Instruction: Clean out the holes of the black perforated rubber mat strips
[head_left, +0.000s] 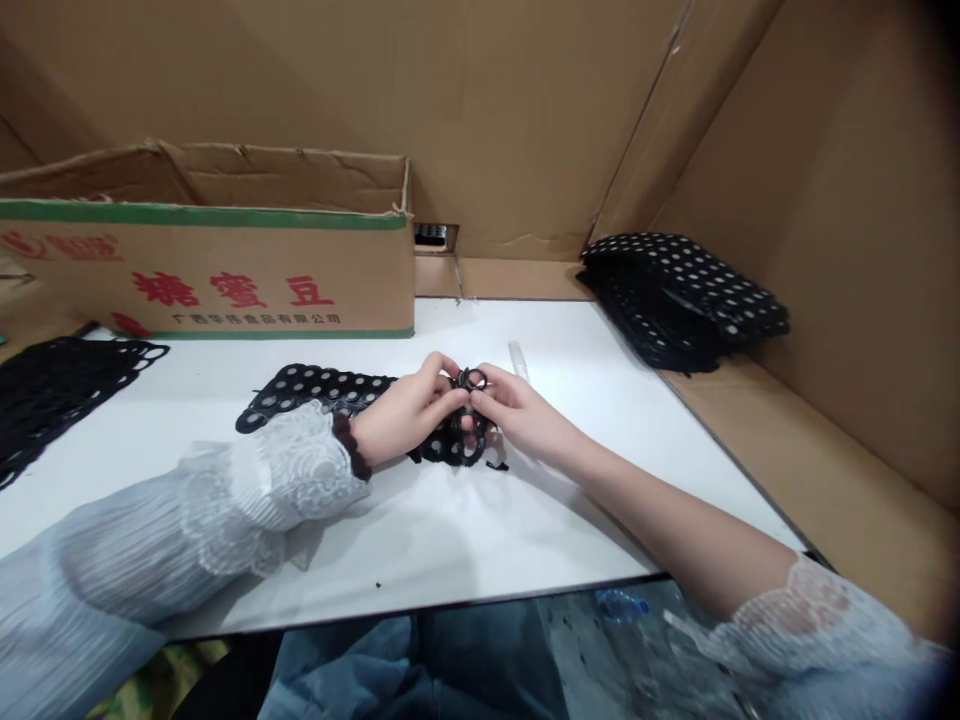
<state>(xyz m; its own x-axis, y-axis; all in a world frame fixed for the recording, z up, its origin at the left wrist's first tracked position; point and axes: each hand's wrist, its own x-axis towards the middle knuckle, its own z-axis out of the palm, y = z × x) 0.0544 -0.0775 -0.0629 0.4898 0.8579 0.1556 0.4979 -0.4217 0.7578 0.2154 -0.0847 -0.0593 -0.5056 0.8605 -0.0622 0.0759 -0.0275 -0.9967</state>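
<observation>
A black sheet with rows of round pale holes (328,385) lies on the white table, partly covered by my left hand (409,410). At the sheet's right end, both hands meet and pinch its black ring-shaped edge (474,380). My left thumb and forefinger are closed on the ring piece from the left. From the right, my right hand (514,405) grips the same edge, its thumb close to the left thumb. A small loose black scrap (497,466) rests just below the fingers. Fingers hide much of the held part.
A cardboard box with red lettering (277,270) stands at the back left. Black perforated sheets (60,390) lie at far left, and a stack of dotted black sheets (682,300) leans at right. Behind my right hand is a clear plastic tube-like piece (518,360). Cardboard walls (510,120) surround the table (600,380).
</observation>
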